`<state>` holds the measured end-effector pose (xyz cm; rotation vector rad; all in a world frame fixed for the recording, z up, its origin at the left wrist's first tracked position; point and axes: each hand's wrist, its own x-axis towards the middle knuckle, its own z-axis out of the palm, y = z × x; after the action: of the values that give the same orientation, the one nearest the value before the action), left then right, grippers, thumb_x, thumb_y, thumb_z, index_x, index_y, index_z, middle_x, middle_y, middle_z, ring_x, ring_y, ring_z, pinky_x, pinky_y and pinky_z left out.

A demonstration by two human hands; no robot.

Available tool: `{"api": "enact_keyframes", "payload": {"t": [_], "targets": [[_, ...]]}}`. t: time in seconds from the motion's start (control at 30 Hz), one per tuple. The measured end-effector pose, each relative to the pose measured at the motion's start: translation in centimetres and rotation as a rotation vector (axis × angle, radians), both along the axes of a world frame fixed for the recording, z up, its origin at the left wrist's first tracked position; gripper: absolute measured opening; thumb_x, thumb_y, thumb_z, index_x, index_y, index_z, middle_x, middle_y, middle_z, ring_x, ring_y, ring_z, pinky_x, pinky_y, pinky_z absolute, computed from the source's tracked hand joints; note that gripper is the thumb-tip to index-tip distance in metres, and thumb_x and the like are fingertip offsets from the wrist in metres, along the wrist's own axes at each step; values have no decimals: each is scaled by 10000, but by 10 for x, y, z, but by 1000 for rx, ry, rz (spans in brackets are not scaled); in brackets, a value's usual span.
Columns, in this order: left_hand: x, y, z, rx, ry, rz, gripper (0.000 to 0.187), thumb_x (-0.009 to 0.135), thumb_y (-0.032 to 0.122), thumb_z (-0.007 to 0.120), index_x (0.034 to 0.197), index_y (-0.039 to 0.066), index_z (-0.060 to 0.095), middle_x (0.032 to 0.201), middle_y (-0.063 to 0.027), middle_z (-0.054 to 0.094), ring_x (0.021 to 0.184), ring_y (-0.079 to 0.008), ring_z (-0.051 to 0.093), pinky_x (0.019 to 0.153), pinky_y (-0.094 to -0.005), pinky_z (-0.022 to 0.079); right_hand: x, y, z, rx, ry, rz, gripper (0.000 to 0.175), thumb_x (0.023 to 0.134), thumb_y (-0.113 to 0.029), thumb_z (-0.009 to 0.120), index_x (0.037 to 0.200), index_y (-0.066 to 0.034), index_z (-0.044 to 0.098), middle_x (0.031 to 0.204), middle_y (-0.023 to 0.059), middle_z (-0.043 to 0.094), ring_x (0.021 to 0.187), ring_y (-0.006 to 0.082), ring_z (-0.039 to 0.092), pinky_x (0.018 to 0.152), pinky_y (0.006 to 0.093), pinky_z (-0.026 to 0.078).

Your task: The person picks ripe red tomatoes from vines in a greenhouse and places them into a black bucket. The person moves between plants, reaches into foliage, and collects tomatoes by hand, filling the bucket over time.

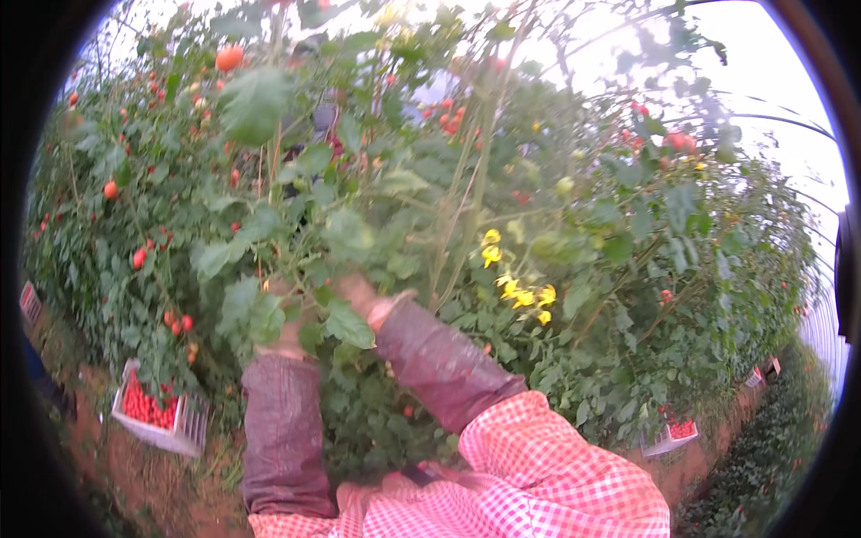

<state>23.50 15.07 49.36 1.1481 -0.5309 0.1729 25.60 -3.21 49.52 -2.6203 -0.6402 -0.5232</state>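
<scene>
Both of my arms, in dark sleeve covers over a checked garment, reach into tall tomato plants (350,242). My left hand (289,336) is largely covered by tomato leaves (252,316); its fingers do not show. My right hand (360,292) is blurred among the foliage just to its right, and its fingertips are hidden too. Whether either hand holds anything is not visible. Yellow tomato flowers (521,292) hang to the right of my right hand. Small red tomatoes (177,324) hang to the left of my left hand.
A white plastic crate (151,434) of red tomatoes stands on the soil at lower left, another crate (672,440) at lower right. A person's leg and shoe (50,383) show at the left edge. Another person's clothing (326,118) shows behind the leaves. Stems and strings stand upright ahead.
</scene>
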Motion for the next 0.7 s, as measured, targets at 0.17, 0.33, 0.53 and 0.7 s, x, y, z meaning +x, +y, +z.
{"api": "enact_keyframes", "payload": {"t": [0.17, 0.33, 0.53, 0.7], "targets": [[33, -3, -30, 930, -345, 785, 192, 802, 177, 620, 980, 107, 636, 865, -64, 667, 742, -245, 638, 624, -337, 501, -31, -20, 6, 41, -33, -102, 392, 823, -323, 610, 1119, -67, 591, 1024, 198, 633, 937, 337, 621, 798, 385, 498], [56, -8, -38, 745, -756, 1177, 202, 828, 211, 607, 996, 104, 642, 817, -78, 655, 693, -218, 624, 612, -341, 497, -79, -2, 39, 96, -82, -172, 460, 808, -309, 638, 1169, -39, 547, 1041, 219, 608, 965, 357, 603, 821, 403, 486], [-21, 43, 7, -307, 421, -103, 252, 866, 145, 579, 1094, 37, 564, 971, -44, 592, 806, -136, 584, 594, -238, 486, -160, 37, 77, 389, 147, -283, 448, 813, -323, 642, 1114, -6, 544, 966, 229, 588, 940, 370, 586, 825, 414, 467], [-108, 54, -60, -627, 579, -664, 375, 874, 220, 508, 1172, -6, 501, 1136, -87, 547, 1008, -186, 544, 854, -433, 490, -182, 89, 37, 667, 53, -45, 362, 801, -267, 644, 1076, -45, 566, 980, 150, 594, 865, 360, 596, 780, 421, 484]]}}
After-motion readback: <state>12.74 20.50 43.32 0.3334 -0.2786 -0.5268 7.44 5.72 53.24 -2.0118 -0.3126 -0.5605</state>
